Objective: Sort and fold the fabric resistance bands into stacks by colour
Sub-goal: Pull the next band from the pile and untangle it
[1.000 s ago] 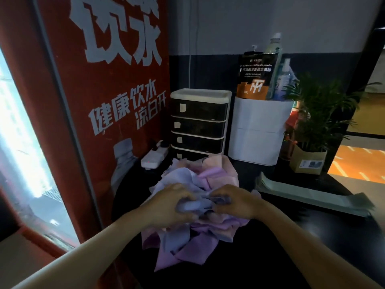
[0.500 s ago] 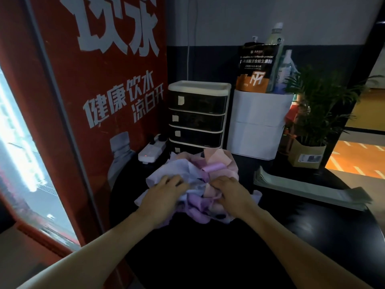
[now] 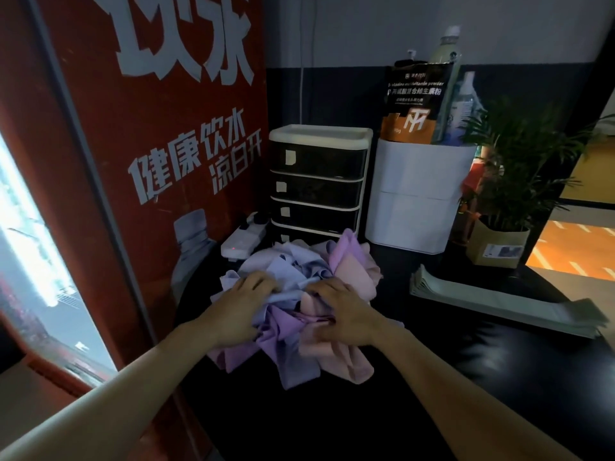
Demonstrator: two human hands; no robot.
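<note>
A tangled heap of fabric resistance bands (image 3: 293, 347) in pale blue, lilac and pink lies on the black table (image 3: 499, 377). My left hand (image 3: 239, 307) presses on the heap's left side, fingers curled into a pale blue band. On the heap's right side my right hand (image 3: 346, 314) lies palm down, its fingers gripping the pink and lilac bands. A pink band (image 3: 352, 264) sticks up at the back of the heap. The bands under my palms are hidden.
A flat stack of pale green folded bands (image 3: 506, 301) lies at the right. Behind the heap stand a small drawer unit (image 3: 316, 181), a white container (image 3: 419, 194), a power strip (image 3: 243, 239) and a potted plant (image 3: 506, 201). A red vending machine panel (image 3: 149, 144) borders the left.
The heap has spread toward me, with pink and lilac bands now hanging nearer the table's front. Both hands have stayed on the heap and shifted slightly apart.
</note>
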